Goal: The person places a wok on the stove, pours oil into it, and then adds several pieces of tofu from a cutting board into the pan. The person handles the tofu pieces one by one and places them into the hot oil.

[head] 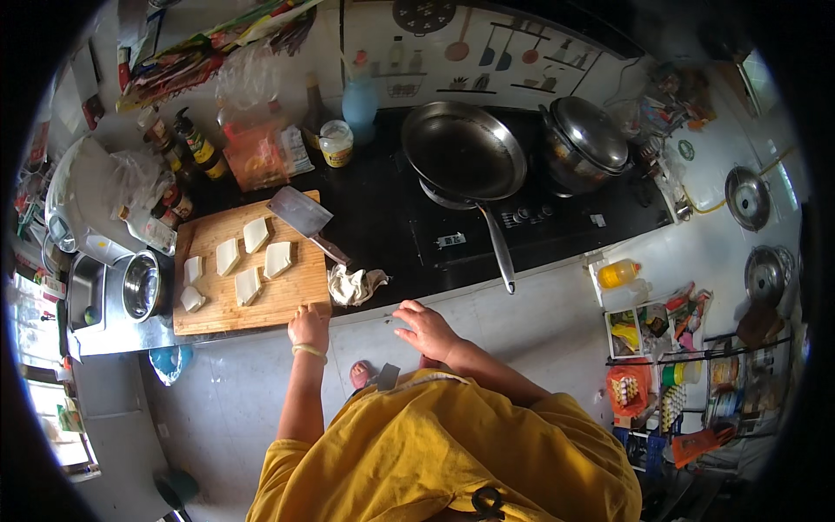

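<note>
My left hand (308,328) rests at the front right corner of a wooden cutting board (215,307), its fingers bent over the edge. My right hand (425,331) hovers by the counter's front edge with fingers apart and nothing in it. Several white slabs, perhaps tofu (277,259), lie spaced out on the board. A cleaver (300,212) lies across the board's back right corner, its handle pointing towards a crumpled cloth (353,284) on the black counter. Right of these, a frying pan (464,150) sits on the stove, its handle (499,251) reaching past the front edge.
A lidded pot (582,147) stands right of the pan. Behind the board are sauce bottles (197,145), an open jar (336,143) and a blue bottle (360,104). A steel bowl (141,286) is left of the board, beside the sink (86,290). Shelves (691,355) with food stand at right.
</note>
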The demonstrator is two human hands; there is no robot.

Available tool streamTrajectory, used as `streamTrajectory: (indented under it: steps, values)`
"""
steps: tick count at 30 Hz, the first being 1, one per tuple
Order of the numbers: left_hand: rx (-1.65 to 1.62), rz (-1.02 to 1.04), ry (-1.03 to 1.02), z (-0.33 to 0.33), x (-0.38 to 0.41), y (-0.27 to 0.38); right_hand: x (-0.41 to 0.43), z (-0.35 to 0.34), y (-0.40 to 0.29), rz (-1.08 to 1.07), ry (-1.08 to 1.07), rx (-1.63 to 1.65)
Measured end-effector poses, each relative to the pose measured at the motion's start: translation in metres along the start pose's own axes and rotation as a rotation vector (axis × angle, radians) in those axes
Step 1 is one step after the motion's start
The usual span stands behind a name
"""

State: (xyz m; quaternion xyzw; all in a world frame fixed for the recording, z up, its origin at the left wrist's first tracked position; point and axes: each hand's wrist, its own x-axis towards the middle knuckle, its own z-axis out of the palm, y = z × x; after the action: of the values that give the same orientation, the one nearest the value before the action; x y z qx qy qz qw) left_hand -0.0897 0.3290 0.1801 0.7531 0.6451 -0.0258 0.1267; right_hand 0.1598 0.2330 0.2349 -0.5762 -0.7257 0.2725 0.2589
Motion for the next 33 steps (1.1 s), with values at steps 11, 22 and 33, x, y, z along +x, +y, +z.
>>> streamTrajectory:
  steps: [11, 22, 33]
  values:
    - [-0.011, 0.108, 0.240, 0.028, 0.005, -0.016, -0.001, 0.000, -0.003, 0.015, 0.005, 0.006]
    - [-0.076, -0.009, 0.011, 0.012, 0.002, -0.010, 0.001, 0.002, -0.003, -0.013, -0.003, -0.003]
    - [-0.083, -0.013, -0.002, -0.001, -0.002, -0.002, 0.001, 0.002, 0.000, -0.019, 0.019, 0.008]
